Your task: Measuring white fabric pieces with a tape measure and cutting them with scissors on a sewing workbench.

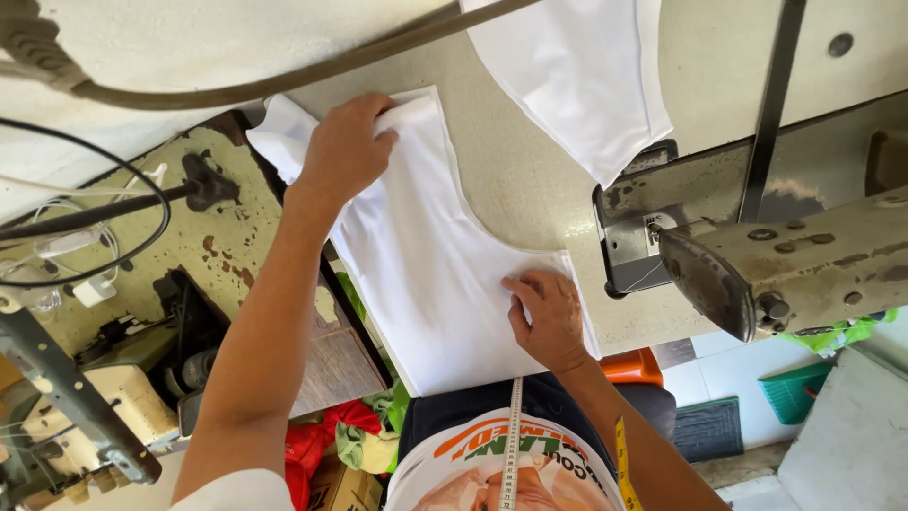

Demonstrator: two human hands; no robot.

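While the person leans over the pale speckled sewing table (515, 180), both hands rest on a white cut piece of cloth with a curved edge (426, 274). The left hand (345, 151) sits at the far corner of the cloth. Its fingers curl over the folded edge there and its thumb is tucked under, so it pinches the cloth. The right hand (549, 317) lies at the near corner, close to the person's body. Its fingers are spread a little and press flat on the cloth; it does not pinch anything.

The cloth runs from one hand to the other, and its near edge hangs off the table toward the person's lap. Just past the right hand's fingertips stands the old grey metal sewing machine (757, 255), close but not touching. Beyond the left hand, further across the table, lies a second white cloth piece (577, 76), well apart from the first one. A thick brown cord (284, 80) hangs above the left hand. A yellow and white tape measure (514, 445) hangs down the person's chest, just below the right wrist.
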